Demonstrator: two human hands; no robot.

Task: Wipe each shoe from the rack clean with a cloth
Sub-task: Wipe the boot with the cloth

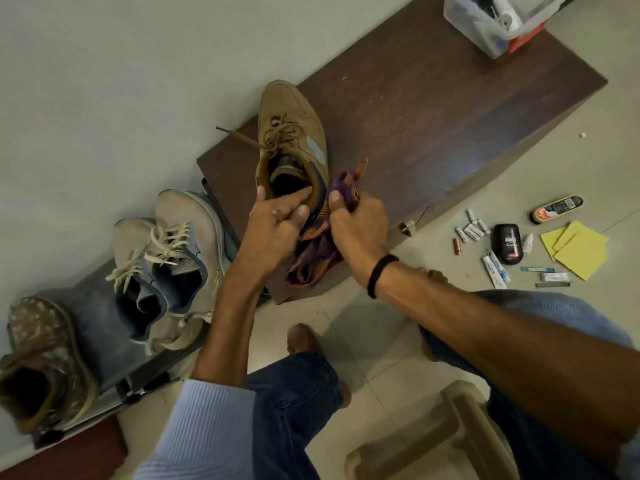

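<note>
Beyond blue sleeve [207, 427], gripping tan shoe [291, 126] by its heel collar with left hand [277, 223], at cabinet top's [433, 116] left edge. Bunching purple-orange cloth [311, 265] in right hand [356, 230] against the shoe's heel, heel hidden. Well apart from clear box [485, 26] at far right corner, cut off by frame.
</note>
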